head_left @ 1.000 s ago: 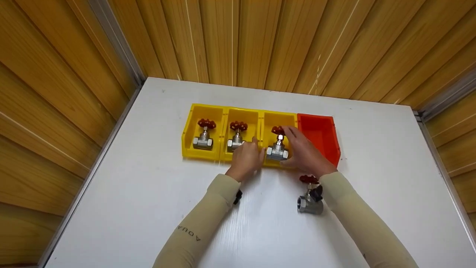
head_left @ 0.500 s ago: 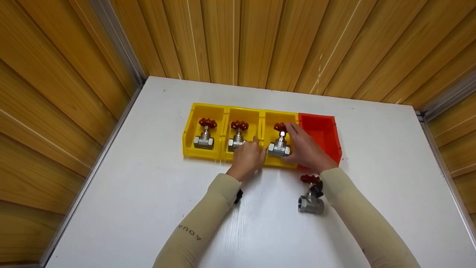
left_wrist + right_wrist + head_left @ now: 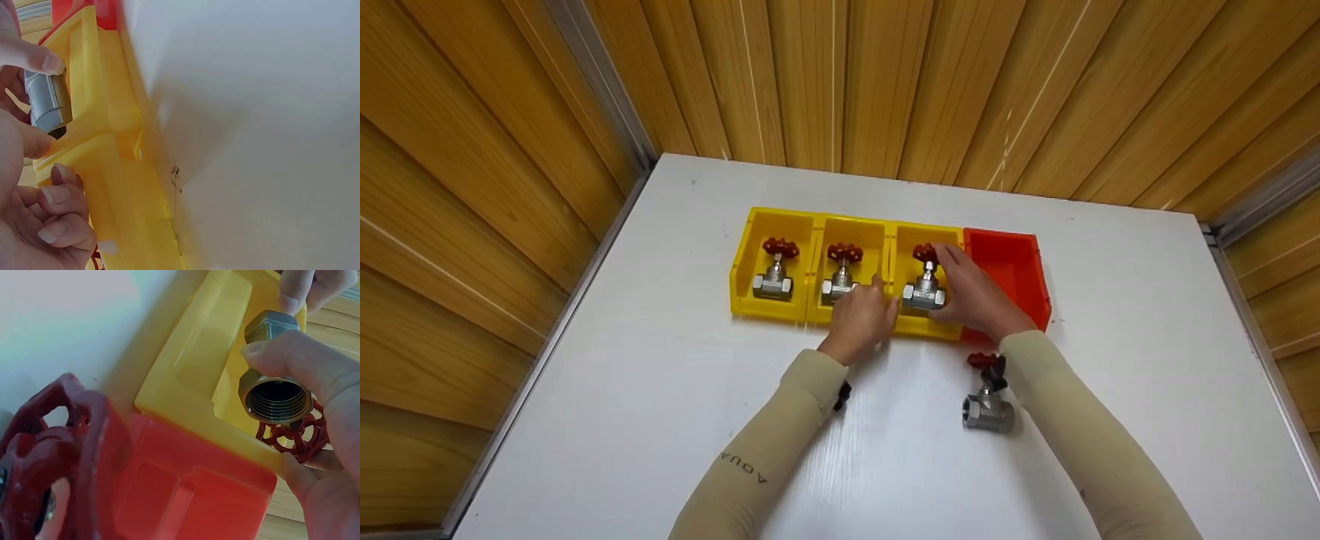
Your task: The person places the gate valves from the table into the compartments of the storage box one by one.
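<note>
Three yellow bins stand in a row, each with a silver gate valve with a red handwheel. In the head view, my right hand [image 3: 982,296] holds the third valve [image 3: 924,294] inside the third yellow bin [image 3: 930,328]. Its thumb lies across the threaded body [image 3: 275,394] in the right wrist view, the fingers by the handwheel [image 3: 298,436]. My left hand [image 3: 861,315] pinches the wall between the second and third bins, thumb on one side and curled fingers [image 3: 62,199] on the other. It partly hides the second valve [image 3: 840,289]. Another valve [image 3: 772,285] sits in the leftmost bin [image 3: 769,309].
A red bin [image 3: 1009,262] with nothing visible inside adjoins the row's right end. One more valve [image 3: 988,412] stands on the white table [image 3: 660,337] beside my right forearm, a black piece near its stem. Wood-look panels [image 3: 877,82] enclose the table's back and sides.
The third valve has shifted slightly back into its bin, with my right hand on it. My left hand keeps its place at the bin wall.
</note>
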The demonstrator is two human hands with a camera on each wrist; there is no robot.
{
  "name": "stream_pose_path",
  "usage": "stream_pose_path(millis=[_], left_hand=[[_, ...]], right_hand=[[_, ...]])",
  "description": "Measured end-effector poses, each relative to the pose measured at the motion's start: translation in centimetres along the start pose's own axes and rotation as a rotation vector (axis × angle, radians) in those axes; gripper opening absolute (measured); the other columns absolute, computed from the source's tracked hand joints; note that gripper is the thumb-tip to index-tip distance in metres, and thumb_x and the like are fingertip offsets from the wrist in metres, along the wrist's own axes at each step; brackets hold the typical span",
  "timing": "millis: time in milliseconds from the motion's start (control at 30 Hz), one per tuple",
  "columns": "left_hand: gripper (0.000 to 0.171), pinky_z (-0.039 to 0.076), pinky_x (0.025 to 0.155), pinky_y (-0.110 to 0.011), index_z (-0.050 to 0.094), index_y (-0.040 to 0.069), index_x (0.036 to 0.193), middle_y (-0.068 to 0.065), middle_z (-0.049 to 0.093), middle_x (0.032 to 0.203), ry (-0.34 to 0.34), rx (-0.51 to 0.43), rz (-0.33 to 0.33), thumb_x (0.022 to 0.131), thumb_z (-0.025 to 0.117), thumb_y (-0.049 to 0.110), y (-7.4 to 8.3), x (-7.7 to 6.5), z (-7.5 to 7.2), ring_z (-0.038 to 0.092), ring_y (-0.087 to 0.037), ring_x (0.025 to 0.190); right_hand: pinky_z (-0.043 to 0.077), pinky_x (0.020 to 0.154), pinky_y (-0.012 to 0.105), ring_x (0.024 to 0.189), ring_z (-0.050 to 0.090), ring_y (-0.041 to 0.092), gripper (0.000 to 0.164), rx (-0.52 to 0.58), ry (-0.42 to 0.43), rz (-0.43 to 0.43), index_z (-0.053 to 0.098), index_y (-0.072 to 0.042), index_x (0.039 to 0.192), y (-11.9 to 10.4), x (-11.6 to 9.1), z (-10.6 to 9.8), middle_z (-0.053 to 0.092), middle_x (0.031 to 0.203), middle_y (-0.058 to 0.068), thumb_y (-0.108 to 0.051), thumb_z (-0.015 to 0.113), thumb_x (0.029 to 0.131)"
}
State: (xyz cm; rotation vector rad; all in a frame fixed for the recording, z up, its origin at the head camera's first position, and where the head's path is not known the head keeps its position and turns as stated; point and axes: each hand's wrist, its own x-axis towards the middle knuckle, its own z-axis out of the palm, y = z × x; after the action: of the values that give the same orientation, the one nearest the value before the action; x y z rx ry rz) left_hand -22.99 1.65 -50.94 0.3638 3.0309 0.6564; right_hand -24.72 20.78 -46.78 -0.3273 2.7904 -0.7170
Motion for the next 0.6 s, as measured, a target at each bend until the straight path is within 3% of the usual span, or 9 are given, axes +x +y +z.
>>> stream_pose_path(millis=[267,500,600], left_hand=[[0.060,0.036,0.044,-0.024,0.047,0.000,0.141,-0.006,0.059,0.068,-0.002,0.008,0.002,0.099,0.049,0.043,0.1,0.0,0.0,0.046,-0.012,0.051],[0.061,0.037,0.043,-0.022,0.044,0.000,0.143,-0.005,0.058,0.067,-0.018,-0.008,-0.005,0.099,0.047,0.043,0.0,-0.1,0.1,0.045,-0.011,0.049],[0.060,0.040,0.045,-0.024,0.047,0.000,0.140,-0.007,0.062,0.072,0.006,0.011,0.006,0.099,0.049,0.043,0.0,-0.1,0.1,0.049,-0.012,0.050]], right_hand=[[0.040,0.107,0.046,0.142,0.032,0.028,0.112,-0.015,-0.011,0.007,0.016,-0.023,0.156,0.1,0.5,0.4,0.023,0.158,0.001,-0.015,0.087,0.070],[0.041,0.106,0.047,0.141,0.034,0.030,0.109,-0.047,-0.034,0.001,0.016,-0.019,0.156,-0.2,1.2,0.6,0.023,0.159,0.007,-0.014,0.085,0.072],[0.042,0.105,0.046,0.139,0.037,0.029,0.107,-0.060,-0.034,-0.007,0.018,-0.018,0.156,-0.3,1.4,0.6,0.026,0.157,0.008,-0.016,0.085,0.073]])
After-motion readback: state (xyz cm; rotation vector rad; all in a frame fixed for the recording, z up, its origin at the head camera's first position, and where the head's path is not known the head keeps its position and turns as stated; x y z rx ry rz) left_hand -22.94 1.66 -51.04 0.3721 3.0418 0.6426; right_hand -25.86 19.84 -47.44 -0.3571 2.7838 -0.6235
